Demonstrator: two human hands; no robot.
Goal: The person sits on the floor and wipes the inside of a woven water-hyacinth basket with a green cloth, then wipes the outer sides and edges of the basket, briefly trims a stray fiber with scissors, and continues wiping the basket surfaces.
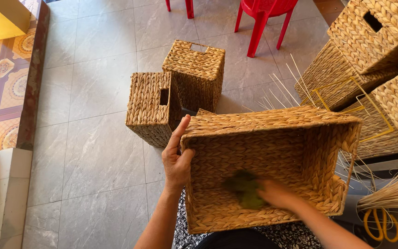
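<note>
Right hand [277,193], blurred, is pressing a green cloth [246,189] onto the inside wall of the woven basket [272,166] on the lap. Left hand [177,159] clamps the near-left rim, thumb up. Wiping looks mid-way. Farther left, two finished baskets [176,87] sit on the tiled floor [93,138].

The right hand [279,194] inside the woven basket [272,138] is motion-blurred; its fingers cannot be distinguished. The green object [245,189] at that hand is blurred, so its kind cannot be determined. The red chair [263,18] at the top centre of the frame is cut off by the upper edge. The yellow scissors [381,223] at lower right are partly covered by straw.
</note>
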